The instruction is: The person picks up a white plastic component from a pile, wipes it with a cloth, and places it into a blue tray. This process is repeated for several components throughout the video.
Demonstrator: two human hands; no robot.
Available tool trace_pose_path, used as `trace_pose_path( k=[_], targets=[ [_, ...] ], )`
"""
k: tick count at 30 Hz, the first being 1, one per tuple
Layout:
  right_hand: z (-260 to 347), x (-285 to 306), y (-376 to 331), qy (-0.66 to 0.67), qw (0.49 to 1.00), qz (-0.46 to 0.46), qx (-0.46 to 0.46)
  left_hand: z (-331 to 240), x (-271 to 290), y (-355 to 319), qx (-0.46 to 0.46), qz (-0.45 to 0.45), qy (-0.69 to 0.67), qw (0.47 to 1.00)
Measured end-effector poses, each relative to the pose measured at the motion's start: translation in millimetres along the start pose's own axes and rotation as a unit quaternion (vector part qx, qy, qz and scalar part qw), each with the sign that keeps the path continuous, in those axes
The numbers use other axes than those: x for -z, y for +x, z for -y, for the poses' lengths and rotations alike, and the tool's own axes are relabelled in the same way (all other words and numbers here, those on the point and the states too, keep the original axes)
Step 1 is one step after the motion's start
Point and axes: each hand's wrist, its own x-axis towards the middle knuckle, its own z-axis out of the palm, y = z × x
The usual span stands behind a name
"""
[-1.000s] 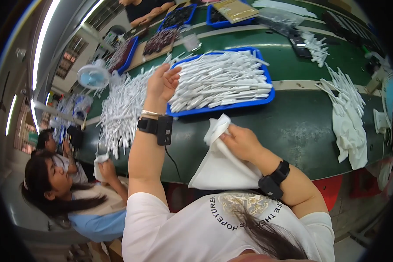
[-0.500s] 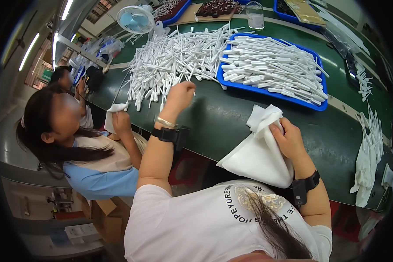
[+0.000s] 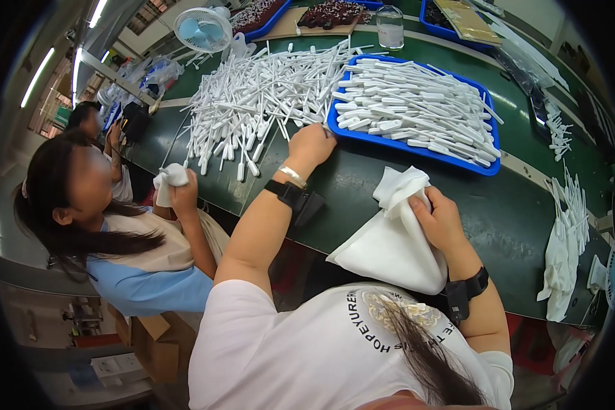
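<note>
My right hand (image 3: pixel 441 215) grips a folded white cloth (image 3: pixel 383 249) by its bunched top. The cloth hangs over the table's near edge, close to my body. My left hand (image 3: pixel 312 145) is at the near right edge of a large loose pile of white plastic sticks with paddle-shaped ends (image 3: pixel 253 96), just left of the blue tray (image 3: pixel 417 146). Its fingers are curled together, and what they hold, if anything, is hidden. More of the same white sticks (image 3: pixel 413 102) lie heaped in the tray, mostly in one direction.
At my left a person holds a white cloth (image 3: pixel 173 175); another sits farther off. A small fan (image 3: pixel 203 30), a clear bottle (image 3: pixel 390 29) and trays of dark pieces stand at the back. On the right lie white sticks (image 3: pixel 572 212) and a white glove-like cloth (image 3: pixel 557 273).
My left hand has moved right, from the front of the pile to beside the tray's left corner. My right hand keeps its grip on the cloth. The whole view has shifted slightly.
</note>
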Motion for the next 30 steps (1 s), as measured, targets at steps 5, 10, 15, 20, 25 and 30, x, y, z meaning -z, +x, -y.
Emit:
trace_pose_path(
  k=[5, 10, 15, 20, 25, 30],
  targets=[
    [-3.4, 2.3, 1.3, -0.007, 1.0, -0.001, 0.002, 40.9, 11.8, -22.7, 0.013, 0.075, -0.07, 0.995],
    [-7.2, 0.0, 0.5, -0.006, 0.999, -0.026, 0.022, 39.5, 25.9, -62.7, -0.008, 0.048, -0.022, 0.999],
    [-1.2, -0.7, -1.4, 0.017, 1.0, 0.002, -0.002, 39.2, 22.0, -56.5, -0.035, -0.019, 0.017, 0.999],
    [0.5, -0.1, -1.0, 0.006, 1.0, 0.009, -0.009, 65.4, 31.5, -54.6, -0.076, 0.072, 0.027, 0.994],
    [-4.6, -0.3, -0.3, 0.08, 0.996, 0.027, -0.014, 69.2, 51.9, -99.7, 0.013, 0.324, -0.418, 0.849],
    [-17.0, -0.1, -5.1, 0.345, 0.935, 0.072, 0.037, 29.0, 36.8, -133.5, -0.002, 0.313, -0.719, 0.62]
  ],
)
